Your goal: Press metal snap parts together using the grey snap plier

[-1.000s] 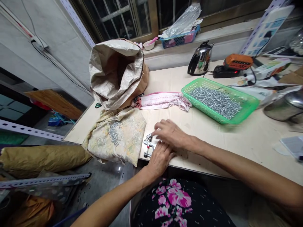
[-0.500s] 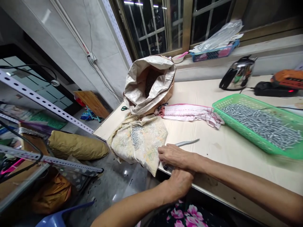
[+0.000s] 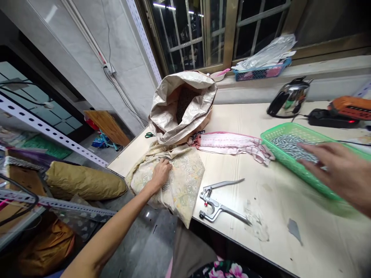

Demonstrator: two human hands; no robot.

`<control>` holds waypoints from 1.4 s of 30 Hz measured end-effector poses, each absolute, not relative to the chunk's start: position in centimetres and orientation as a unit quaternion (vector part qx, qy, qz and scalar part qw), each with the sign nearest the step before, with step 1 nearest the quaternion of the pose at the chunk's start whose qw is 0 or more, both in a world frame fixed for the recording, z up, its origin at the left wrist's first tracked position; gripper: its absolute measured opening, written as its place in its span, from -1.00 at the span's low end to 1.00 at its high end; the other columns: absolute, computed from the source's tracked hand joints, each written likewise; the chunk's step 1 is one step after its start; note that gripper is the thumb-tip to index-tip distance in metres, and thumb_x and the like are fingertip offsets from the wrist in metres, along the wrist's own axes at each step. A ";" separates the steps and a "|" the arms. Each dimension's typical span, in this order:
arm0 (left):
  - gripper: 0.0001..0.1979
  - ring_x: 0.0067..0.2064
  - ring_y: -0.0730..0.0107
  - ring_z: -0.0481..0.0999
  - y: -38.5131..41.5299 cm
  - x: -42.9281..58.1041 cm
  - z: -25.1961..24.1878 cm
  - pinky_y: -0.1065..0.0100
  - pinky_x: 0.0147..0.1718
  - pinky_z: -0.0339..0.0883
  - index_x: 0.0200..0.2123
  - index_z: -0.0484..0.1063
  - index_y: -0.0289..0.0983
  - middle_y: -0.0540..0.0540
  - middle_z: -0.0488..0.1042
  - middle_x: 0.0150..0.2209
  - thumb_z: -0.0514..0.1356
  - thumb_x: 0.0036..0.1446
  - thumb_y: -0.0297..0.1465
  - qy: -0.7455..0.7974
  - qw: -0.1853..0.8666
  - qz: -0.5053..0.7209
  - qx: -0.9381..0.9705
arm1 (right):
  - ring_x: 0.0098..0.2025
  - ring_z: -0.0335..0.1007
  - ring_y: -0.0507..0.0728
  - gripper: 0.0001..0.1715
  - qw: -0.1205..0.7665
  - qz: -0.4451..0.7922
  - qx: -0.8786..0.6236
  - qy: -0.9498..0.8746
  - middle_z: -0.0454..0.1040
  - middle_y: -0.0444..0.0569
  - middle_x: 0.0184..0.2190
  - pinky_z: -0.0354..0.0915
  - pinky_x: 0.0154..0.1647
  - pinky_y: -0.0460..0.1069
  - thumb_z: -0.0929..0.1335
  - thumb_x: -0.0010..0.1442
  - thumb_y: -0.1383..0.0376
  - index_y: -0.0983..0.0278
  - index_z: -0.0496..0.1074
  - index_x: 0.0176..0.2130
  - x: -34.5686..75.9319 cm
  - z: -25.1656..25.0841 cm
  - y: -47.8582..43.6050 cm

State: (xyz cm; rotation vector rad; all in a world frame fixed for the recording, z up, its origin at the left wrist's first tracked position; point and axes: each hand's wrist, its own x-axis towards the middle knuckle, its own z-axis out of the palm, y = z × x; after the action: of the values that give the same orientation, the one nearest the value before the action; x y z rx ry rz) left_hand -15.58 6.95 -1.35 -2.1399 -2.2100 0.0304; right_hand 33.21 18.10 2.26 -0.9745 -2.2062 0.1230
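Observation:
My left hand [image 3: 161, 173] presses down on a pale patterned cloth [image 3: 188, 173], fingers bent together over the spot where small metal pins [image 3: 165, 187] lie. Whatever is inside those fingers is hidden. Over a green plastic basket [image 3: 311, 177] hangs my right hand [image 3: 333, 166], its fingers apart and somewhat blurred. Many silvery metal pins [image 3: 285, 143] fill the basket. Between the hands, snap-fastener pliers [image 3: 214, 204] lie on the table with their handles spread, touched by neither hand.
An open sack [image 3: 162, 112] with dark contents stands behind the cloth. A pink-and-white cloth [image 3: 228, 142] stretches toward the basket. At the back right are a metal kettle [image 3: 290, 96] and an orange tool [image 3: 350, 108]. A grey scrap [image 3: 295, 230] lies near the front.
Both hands have left the pliers, now in full view on the table. My left hand has moved left onto the cloth, covering the pin pile; my right hand has moved right over the basket.

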 end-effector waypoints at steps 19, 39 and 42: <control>-0.81 -0.22 0.23 0.48 5.4 -14.3 -0.9 0.24 -0.15 0.34 -0.31 0.50 -0.30 -0.16 0.54 -0.30 0.09 0.12 -0.40 -0.717 -0.125 -0.142 -0.671 | -0.38 0.23 0.10 -0.75 0.157 0.126 -0.236 -0.951 0.37 -0.03 -0.37 0.09 -0.32 0.01 0.19 0.38 0.28 0.28 0.31 -0.34 19.6 -5.7 7.4; -0.61 -0.55 0.54 0.24 0.4 -2.4 -2.2 0.47 -0.53 0.05 -0.48 0.49 -0.36 0.04 0.37 -0.60 0.28 -0.20 -0.11 -0.726 -0.475 -0.229 -0.441 | -0.44 0.17 0.07 -0.79 0.235 -0.001 -0.258 -0.937 0.35 -0.08 -0.43 -0.04 -0.43 0.02 0.23 0.34 0.39 0.28 0.32 -0.36 20.1 -5.9 5.1; -0.61 -0.54 0.53 0.26 0.7 -2.5 -2.3 0.46 -0.53 0.06 -0.48 0.50 -0.38 0.03 0.38 -0.60 0.27 -0.19 -0.11 -0.728 -0.465 -0.192 -0.466 | -0.43 0.21 0.06 -0.81 0.201 0.037 -0.264 -0.943 0.37 -0.07 -0.38 -0.05 -0.45 0.01 0.22 0.36 0.36 0.28 0.33 -0.32 20.1 -6.2 5.3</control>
State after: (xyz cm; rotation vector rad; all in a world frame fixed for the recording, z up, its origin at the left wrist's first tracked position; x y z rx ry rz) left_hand -2.51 0.73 -2.29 -2.1628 -3.3783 -0.8920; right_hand 20.06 5.30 -6.15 -0.7375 -2.6334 0.1028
